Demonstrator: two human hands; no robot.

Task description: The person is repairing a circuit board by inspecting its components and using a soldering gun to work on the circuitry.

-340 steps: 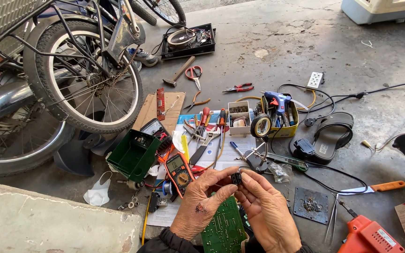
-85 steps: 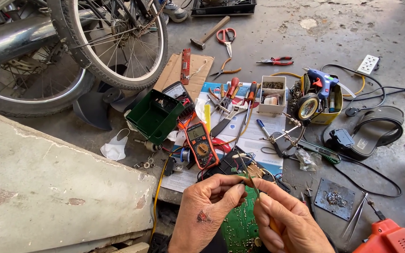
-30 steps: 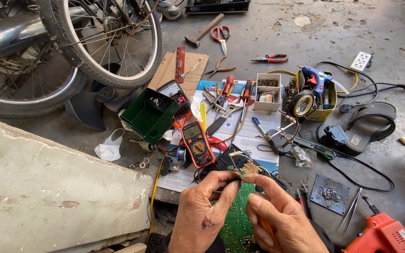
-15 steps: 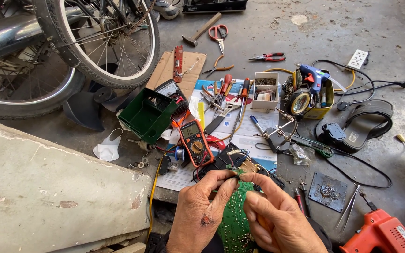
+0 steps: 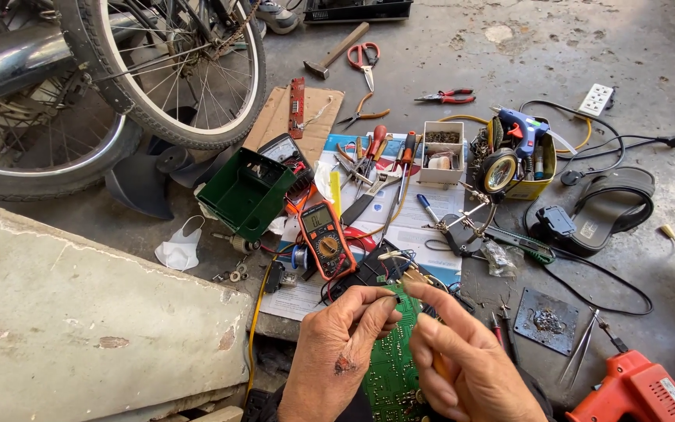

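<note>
Taking the green circuit board (image 5: 391, 367) as the landmark: up and left of it stands an open green box (image 5: 245, 192), and just above it lies an orange multimeter (image 5: 325, 240). The board itself sits low between both hands, apparently mid-repair, with work on it seemingly unfinished. The left hand (image 5: 341, 355) pinches a tiny dark part at the board's top edge, fingers nearly closed. The right hand (image 5: 470, 363) is likewise narrowly pinched, gripping a thin yellowish-handled tool. Right of the board lies an orange drill (image 5: 638, 391).
</note>
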